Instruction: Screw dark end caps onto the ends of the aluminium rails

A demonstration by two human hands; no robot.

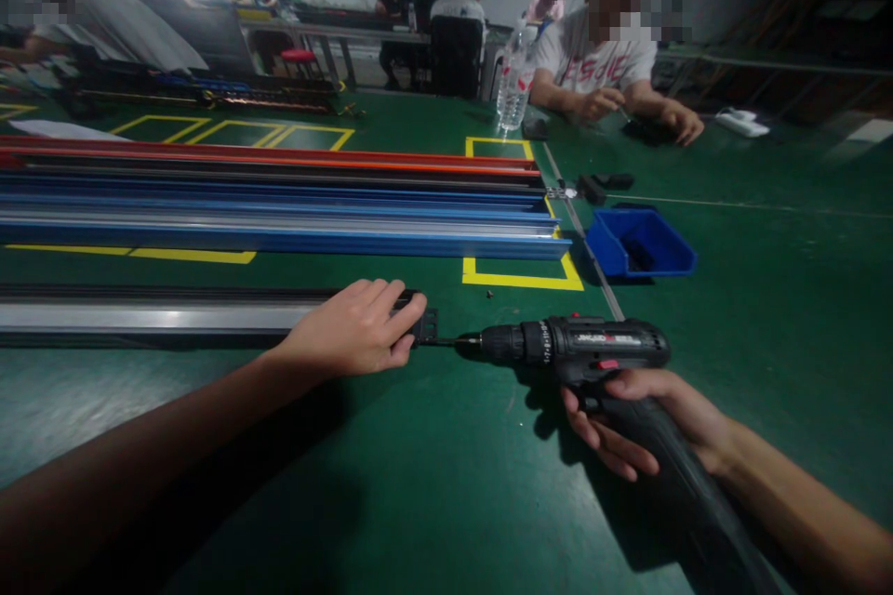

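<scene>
My left hand [355,330] is wrapped over the right end of a long black and silver metal profile [174,316] lying on the green table. A black end piece [431,323] sticks out just past my fingertips. In my right hand [670,418] is a black cordless drill [593,342], held by its handle and lying sideways, its chuck facing left. The drill's long thin bit [446,342] reaches to the end piece beside my left thumb. Whether a screw sits at its tip is hidden.
Beyond the profile lie several blue rails [279,223] and an orange rail [279,156]. A blue bin [642,244] holds small dark parts. Two plastic bottles [514,84] stand near a seated person [600,56] working across the table. A tiny dark piece [489,295] lies on the tabletop.
</scene>
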